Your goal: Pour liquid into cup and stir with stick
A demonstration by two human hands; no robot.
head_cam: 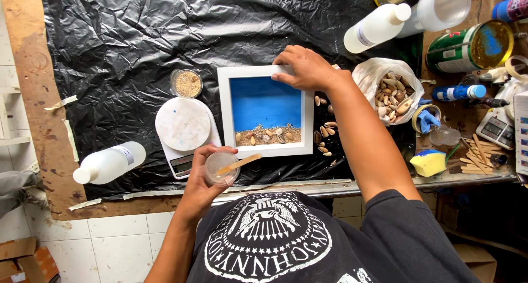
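White shadow-box frame [265, 111] on black plastic sheet [137, 35]: blue ground, sand and shells along bottom; right hand [305, 68] flat on its top-right corner. Shell bag [388, 88] beside. Left hand [206, 176] grips clear cup [221, 168] holding wooden stick [239, 164].

Single head view; looks steeply down from above onto workbench [33, 68]; close range; probably slightly forward-tilted.

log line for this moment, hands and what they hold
left hand: holds clear cup with wooden stick | right hand: on white frame corner
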